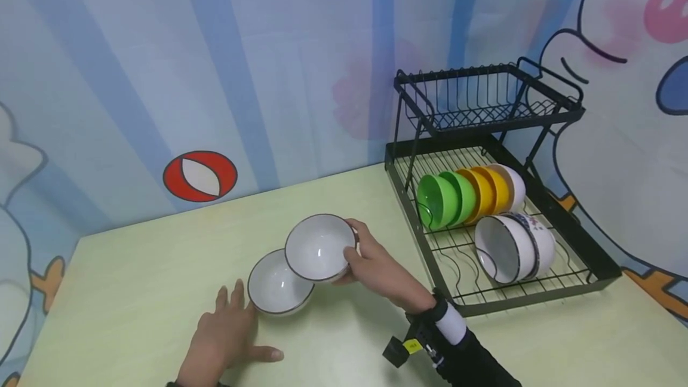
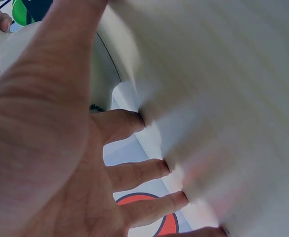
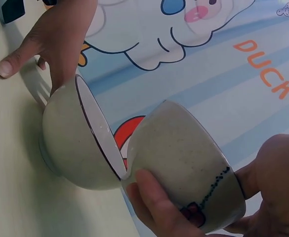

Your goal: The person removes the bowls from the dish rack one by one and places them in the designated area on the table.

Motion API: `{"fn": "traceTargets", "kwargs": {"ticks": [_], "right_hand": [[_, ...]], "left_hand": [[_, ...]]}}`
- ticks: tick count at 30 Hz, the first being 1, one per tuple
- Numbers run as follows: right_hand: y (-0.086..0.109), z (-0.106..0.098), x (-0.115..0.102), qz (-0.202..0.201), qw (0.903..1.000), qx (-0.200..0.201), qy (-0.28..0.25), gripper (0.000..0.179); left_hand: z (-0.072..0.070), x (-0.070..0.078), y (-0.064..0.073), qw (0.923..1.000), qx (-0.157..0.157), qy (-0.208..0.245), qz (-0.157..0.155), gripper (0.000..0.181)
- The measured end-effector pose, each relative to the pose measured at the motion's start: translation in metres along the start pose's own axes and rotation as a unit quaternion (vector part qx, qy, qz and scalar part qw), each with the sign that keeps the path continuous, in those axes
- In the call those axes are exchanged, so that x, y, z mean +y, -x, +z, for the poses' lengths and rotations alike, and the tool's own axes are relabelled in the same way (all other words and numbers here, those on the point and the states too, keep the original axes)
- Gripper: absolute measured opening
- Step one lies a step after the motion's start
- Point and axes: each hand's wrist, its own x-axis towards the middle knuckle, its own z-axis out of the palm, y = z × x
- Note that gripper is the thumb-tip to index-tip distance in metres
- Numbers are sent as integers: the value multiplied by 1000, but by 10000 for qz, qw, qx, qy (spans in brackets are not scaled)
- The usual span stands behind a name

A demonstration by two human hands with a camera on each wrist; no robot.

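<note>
My right hand (image 1: 371, 264) grips a white dark-rimmed bowl (image 1: 321, 248) by its right side, fingers and thumb around the wall. In the right wrist view a small red and blue pattern shows on the outside of this held bowl (image 3: 184, 158). A second white bowl (image 1: 278, 284) stands on the table to its lower left, partly overlapped by the held one in the head view. Beside that second bowl my left hand (image 1: 223, 330) rests on the table, fingers spread, and the left wrist view shows its fingertips (image 2: 176, 200) against the tabletop.
A black two-tier dish rack (image 1: 416, 226) stands at the right. Its lower tier holds green bowls (image 1: 438, 202), yellow bowls (image 1: 478, 193) and white bowls (image 1: 505, 249) on their sides. A printed cloth backdrop (image 1: 301, 76) rises behind the table (image 1: 145, 285).
</note>
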Motion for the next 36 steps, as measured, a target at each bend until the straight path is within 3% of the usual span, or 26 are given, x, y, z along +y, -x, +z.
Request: {"fn": "traceTargets", "kwargs": {"ticks": [17, 27, 36], "right_hand": [[2, 23, 4, -16, 9999, -89, 127, 50], [-1, 31, 5, -98, 9996, -108, 241, 49], [-3, 36, 4, -227, 9993, -5, 304, 49]], "left_hand": [[-2, 1, 2, 9999, -72, -1, -78, 131], [-3, -1, 2, 9981, -123, 578, -160, 130], [-6, -7, 6, 9990, -79, 443, -30, 126]]}}
